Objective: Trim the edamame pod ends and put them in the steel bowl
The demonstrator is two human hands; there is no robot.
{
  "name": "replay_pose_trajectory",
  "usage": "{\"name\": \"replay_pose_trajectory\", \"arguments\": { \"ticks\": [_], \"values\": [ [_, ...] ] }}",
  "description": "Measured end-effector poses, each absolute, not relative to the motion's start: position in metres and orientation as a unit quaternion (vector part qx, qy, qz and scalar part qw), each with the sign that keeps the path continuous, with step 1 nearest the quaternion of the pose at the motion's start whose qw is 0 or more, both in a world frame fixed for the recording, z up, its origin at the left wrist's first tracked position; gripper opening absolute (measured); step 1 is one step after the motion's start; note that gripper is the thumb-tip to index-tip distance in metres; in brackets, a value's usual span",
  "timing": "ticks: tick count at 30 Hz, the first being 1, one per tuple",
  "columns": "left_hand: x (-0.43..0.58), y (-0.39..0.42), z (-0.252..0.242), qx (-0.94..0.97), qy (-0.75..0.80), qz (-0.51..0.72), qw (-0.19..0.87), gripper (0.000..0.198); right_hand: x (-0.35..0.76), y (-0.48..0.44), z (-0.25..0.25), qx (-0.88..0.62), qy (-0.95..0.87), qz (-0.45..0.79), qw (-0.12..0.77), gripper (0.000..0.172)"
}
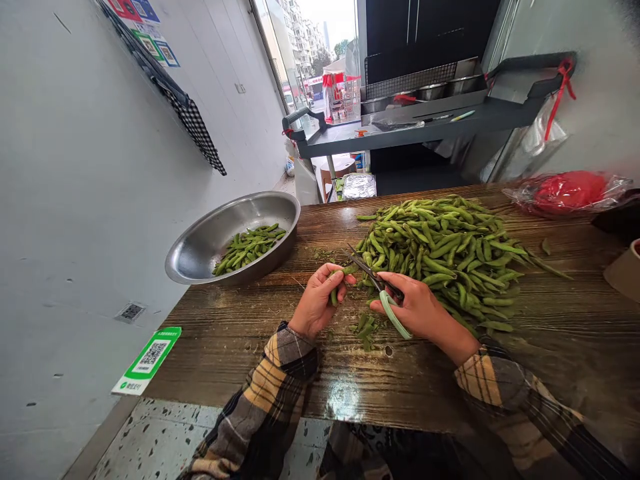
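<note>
My left hand (319,299) pinches green edamame pods (349,270) between thumb and fingers, one pod end pointing toward the scissors. In my right hand (417,303) are scissors (395,317) with pale green handles, their dark blades parted close to the pod's tip. Just beyond my right hand lies a big heap of edamame pods (440,247). Small green trimmings (366,328) are scattered on the wooden table (240,333) below the scissors. To the left, a wide steel basin (187,250) holds a smaller batch of pods (253,247).
A red item in clear plastic (570,192) lies at the table's far right, near a brown container (625,270). A green QR-code card (150,360) sits at the left edge. Behind the table stands a grey counter (400,133) with metal pans (433,91).
</note>
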State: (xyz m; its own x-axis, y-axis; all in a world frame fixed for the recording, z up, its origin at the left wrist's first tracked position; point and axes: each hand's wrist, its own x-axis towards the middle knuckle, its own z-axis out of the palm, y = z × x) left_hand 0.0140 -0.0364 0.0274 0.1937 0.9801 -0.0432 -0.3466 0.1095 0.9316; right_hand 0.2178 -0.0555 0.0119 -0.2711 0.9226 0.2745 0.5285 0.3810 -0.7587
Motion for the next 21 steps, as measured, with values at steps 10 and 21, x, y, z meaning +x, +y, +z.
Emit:
{"name": "replay_pose_trajectory", "arguments": {
  "ticks": [10, 21],
  "values": [
    [0.005, -0.032, 0.03, 0.315, 0.396, 0.549, 0.665, 0.018, 0.224, -0.047, 0.012, -0.515, -0.652, 0.345, 0.437, 0.051],
    [-0.017, -0.02, 0.071, 0.365, 0.391, 0.612, 0.582, 0.019, 0.23, -0.037, 0.015, -0.446, -0.476, 0.507, 0.563, 0.054]
  ]
}}
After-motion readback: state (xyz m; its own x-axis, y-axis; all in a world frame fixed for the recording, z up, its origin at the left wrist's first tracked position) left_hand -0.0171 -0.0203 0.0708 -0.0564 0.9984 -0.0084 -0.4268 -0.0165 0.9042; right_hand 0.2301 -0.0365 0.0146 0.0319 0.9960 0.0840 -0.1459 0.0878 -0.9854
